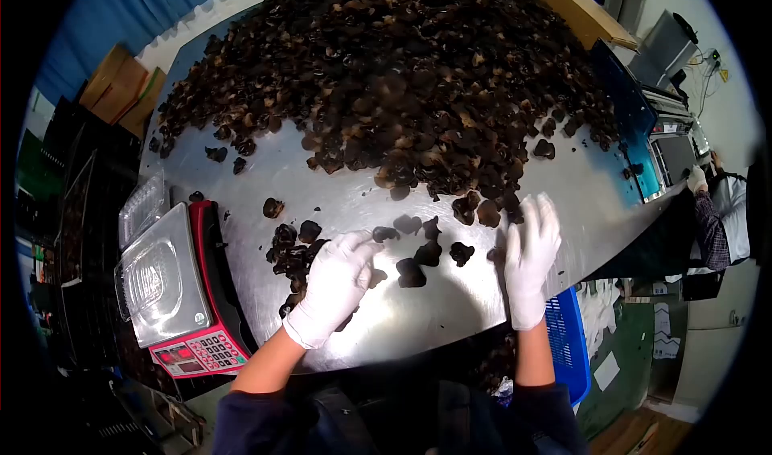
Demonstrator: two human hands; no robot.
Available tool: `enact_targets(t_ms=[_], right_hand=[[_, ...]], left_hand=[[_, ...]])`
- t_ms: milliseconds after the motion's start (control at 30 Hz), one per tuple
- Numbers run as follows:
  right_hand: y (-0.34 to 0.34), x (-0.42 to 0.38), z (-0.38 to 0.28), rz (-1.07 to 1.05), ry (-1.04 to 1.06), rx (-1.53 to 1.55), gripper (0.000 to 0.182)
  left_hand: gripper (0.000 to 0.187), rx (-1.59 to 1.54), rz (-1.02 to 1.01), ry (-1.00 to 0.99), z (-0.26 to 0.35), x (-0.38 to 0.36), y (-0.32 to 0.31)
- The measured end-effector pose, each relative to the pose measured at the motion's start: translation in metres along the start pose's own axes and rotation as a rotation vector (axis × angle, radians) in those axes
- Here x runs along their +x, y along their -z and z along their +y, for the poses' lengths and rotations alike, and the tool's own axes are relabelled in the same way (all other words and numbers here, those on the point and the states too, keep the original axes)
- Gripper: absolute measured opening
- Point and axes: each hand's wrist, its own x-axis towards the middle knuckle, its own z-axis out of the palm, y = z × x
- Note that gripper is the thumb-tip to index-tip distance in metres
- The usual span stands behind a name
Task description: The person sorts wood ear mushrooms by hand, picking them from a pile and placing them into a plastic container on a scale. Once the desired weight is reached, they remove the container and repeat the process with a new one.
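My left hand [334,284], in a white glove, rests low over the metal table with its fingers curled together. Whatever those fingers hold is hidden beneath the glove. Against its left side lies a small cluster of dark wood ear mushrooms [286,250]. My right hand [531,254], also gloved, is stretched out flat with its edge toward the table, and a dark piece sits by its thumb. Between the hands several loose wood ear pieces [412,273] are scattered. A large heap of wood ear mushrooms [402,85] spreads over the far part of the table.
On the left stands a red weighing scale [195,354] with a clear plastic tray [158,282] on its plate. A blue basket [569,334] is below the table's right front edge. Farther right, a co-worker's sleeve [711,234] and gloved hand [696,180] show.
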Motion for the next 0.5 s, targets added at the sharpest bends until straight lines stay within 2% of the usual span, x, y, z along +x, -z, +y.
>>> enact_targets(t_ms=[33, 67, 167, 233, 300, 367, 467, 500], right_hand=[[-0.005, 0.011, 0.001, 0.042, -0.155, -0.007, 0.061], [-0.017, 0.016, 0.005, -0.012, -0.236, -0.008, 0.063], [-0.014, -0.004, -0.005, -0.221, -0.132, -0.145, 0.066], [-0.006, -0.016, -0.02, -0.282, -0.083, -0.138, 0.062], [0.004, -0.025, -0.021, -0.189, -0.086, 0.059, 0.057], [0.003, -0.029, -0.024, -0.131, -0.079, 0.09, 0.054], [-0.01, -0.018, -0.028, -0.037, -0.174, 0.156, 0.056], [-0.013, -0.012, -0.03, -0.037, -0.168, 0.152, 0.056]], left_hand=[[0.033, 0.0, 0.033, 0.021, -0.002, 0.002, 0.0], [0.037, -0.007, 0.033, 0.072, 0.002, 0.006, 0.001], [0.054, 0.022, -0.037, 0.132, 0.025, 0.004, -0.013], [0.056, 0.018, -0.054, 0.167, 0.025, 0.001, -0.015], [0.055, 0.023, 0.04, 0.197, 0.021, -0.003, -0.021], [0.054, -0.019, -0.006, 0.244, 0.023, 0.004, -0.021], [0.05, -0.069, -0.002, 0.206, 0.035, 0.022, -0.047], [0.046, -0.006, -0.017, 0.12, 0.044, 0.031, -0.063]])
